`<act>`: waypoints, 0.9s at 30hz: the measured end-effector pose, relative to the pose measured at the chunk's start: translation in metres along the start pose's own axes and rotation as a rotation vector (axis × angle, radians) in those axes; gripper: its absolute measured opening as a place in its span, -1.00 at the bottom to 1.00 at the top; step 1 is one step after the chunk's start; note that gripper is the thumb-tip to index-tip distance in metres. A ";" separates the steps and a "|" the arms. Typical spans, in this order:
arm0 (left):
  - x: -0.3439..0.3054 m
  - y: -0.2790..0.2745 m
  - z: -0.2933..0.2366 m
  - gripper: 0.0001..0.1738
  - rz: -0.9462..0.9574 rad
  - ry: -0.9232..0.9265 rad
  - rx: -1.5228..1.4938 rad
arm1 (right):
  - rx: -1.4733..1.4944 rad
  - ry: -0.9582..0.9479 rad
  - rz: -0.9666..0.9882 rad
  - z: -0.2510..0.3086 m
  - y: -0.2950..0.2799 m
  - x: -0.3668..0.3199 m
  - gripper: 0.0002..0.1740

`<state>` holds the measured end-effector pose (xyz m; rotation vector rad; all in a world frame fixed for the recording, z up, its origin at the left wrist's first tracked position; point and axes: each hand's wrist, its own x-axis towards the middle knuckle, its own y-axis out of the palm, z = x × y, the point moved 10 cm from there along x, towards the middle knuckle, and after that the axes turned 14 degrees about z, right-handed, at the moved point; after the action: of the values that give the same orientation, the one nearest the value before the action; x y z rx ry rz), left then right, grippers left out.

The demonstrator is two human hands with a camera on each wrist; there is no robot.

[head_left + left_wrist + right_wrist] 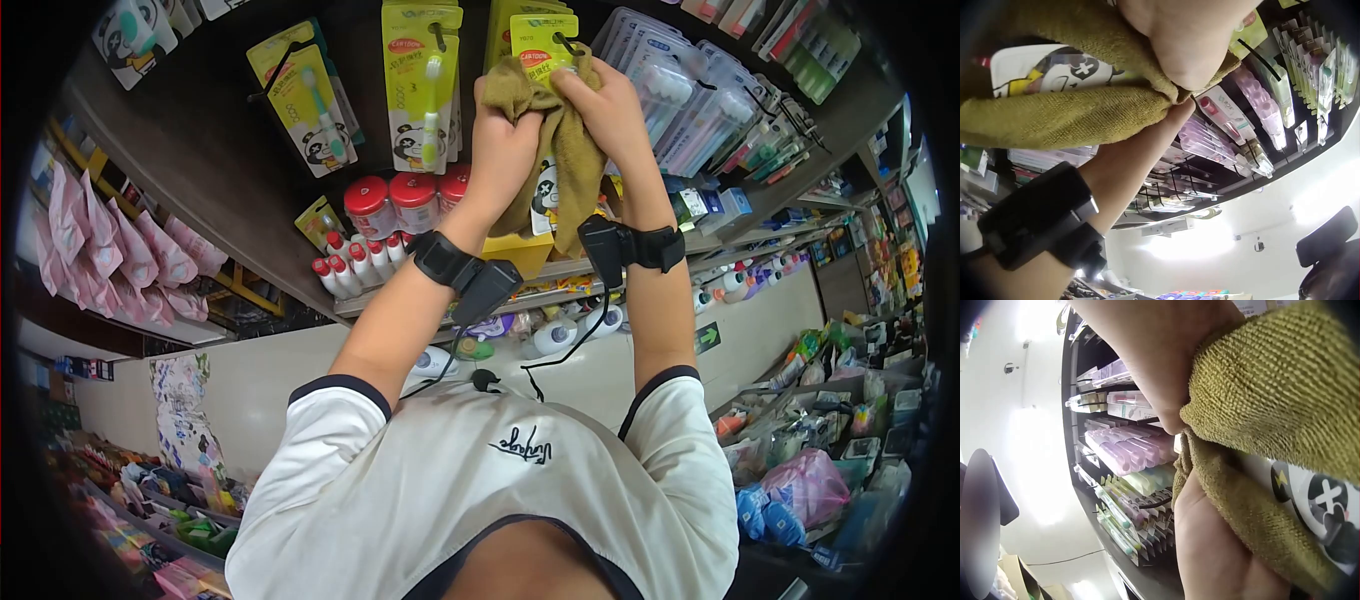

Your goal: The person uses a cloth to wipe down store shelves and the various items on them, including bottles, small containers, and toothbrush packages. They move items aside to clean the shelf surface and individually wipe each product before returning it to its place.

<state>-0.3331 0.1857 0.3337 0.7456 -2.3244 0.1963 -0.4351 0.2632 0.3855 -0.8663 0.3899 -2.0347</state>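
Note:
Both hands grip an olive-green cloth [575, 160] in front of a hanging packaged toothbrush [545, 45]. My left hand [503, 150] holds the cloth's left part, its fingers mostly hidden in the folds. My right hand [608, 105] pinches the cloth close to the hook, thumb on top. Two lengths of the cloth hang down below the hands. Between them shows the card's panda print [1325, 497]. In the left wrist view the two hands meet at a bunched spot of the cloth [1175, 94].
More toothbrush packs [425, 90] hang on hooks to the left, with clear-packed toothbrushes [690, 100] to the right. Below stand red-lidded jars [370, 205] and white red-capped bottles [340, 270]. Pink packets [135, 235] hang far left. Stocked bins [800, 480] stand behind at right.

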 end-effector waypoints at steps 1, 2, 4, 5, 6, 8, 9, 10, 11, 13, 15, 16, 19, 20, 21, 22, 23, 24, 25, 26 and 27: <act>-0.004 0.001 0.002 -0.66 0.002 0.000 0.000 | 0.000 0.000 -0.002 -0.001 0.000 0.000 -0.54; -0.008 0.001 0.005 -0.66 -0.003 -0.012 0.005 | -0.002 0.005 -0.003 -0.001 0.000 0.000 -0.54; -0.016 0.001 0.013 -0.66 -0.003 -0.023 0.027 | -0.005 0.010 -0.005 0.000 0.000 0.000 -0.54; -0.021 0.001 0.017 -0.66 -0.001 -0.022 0.028 | -0.005 0.014 -0.009 0.001 0.000 -0.001 -0.54; -0.026 0.003 0.021 -0.66 0.023 -0.055 0.041 | -0.005 0.018 -0.015 0.001 0.000 -0.001 -0.54; -0.039 0.006 0.027 -0.67 0.049 -0.123 -0.007 | -0.002 0.018 -0.017 -0.001 0.001 -0.001 -0.53; -0.044 0.007 0.025 -0.67 0.051 -0.122 -0.006 | 0.000 0.018 -0.015 -0.001 0.001 -0.001 -0.53; -0.048 0.008 0.022 -0.67 0.059 -0.106 0.012 | 0.000 0.017 -0.017 -0.001 0.001 -0.001 -0.53; -0.051 0.008 0.019 -0.67 0.066 -0.089 0.030 | -0.003 0.030 -0.016 -0.001 0.002 -0.002 -0.52; -0.053 0.006 0.017 -0.66 0.077 -0.097 0.058 | -0.010 0.040 -0.017 -0.001 0.001 -0.001 -0.52; -0.047 0.005 0.023 -0.65 0.151 -0.158 -0.019 | -0.062 0.068 -0.029 -0.004 0.001 -0.001 -0.51; -0.042 0.000 0.019 -0.69 0.156 -0.151 0.079 | -0.062 0.067 -0.029 -0.004 0.001 -0.001 -0.51; -0.015 -0.009 0.001 -0.75 0.085 -0.138 -0.073 | -0.016 0.050 -0.012 -0.005 0.004 -0.001 -0.51; -0.003 -0.014 -0.005 -0.76 0.051 -0.116 -0.019 | -0.004 0.035 -0.019 -0.005 0.004 -0.001 -0.51; 0.010 -0.019 -0.007 -0.77 0.016 -0.095 0.034 | 0.009 0.022 -0.026 -0.005 0.005 -0.001 -0.51; 0.025 -0.018 -0.015 -0.70 0.050 0.000 0.148 | 0.008 0.023 -0.020 -0.003 0.006 -0.001 -0.51; 0.029 -0.019 -0.011 -0.70 0.045 -0.003 0.147 | 0.005 0.031 -0.022 -0.002 0.005 -0.002 -0.52; 0.030 -0.018 -0.014 -0.68 0.040 0.032 0.178 | 0.001 0.039 -0.026 -0.001 0.005 -0.003 -0.53; 0.031 -0.017 -0.018 -0.65 0.038 0.068 0.210 | 0.001 0.040 -0.024 -0.001 0.005 -0.003 -0.53; 0.029 -0.016 -0.018 -0.65 0.038 0.067 0.211 | 0.001 0.039 -0.020 -0.002 0.005 -0.003 -0.53; 0.024 -0.016 -0.018 -0.64 0.024 0.053 0.179 | -0.001 0.038 -0.018 -0.002 0.005 -0.002 -0.53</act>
<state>-0.3283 0.1680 0.3622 0.7897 -2.2866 0.4340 -0.4326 0.2619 0.3802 -0.8356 0.4053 -2.0697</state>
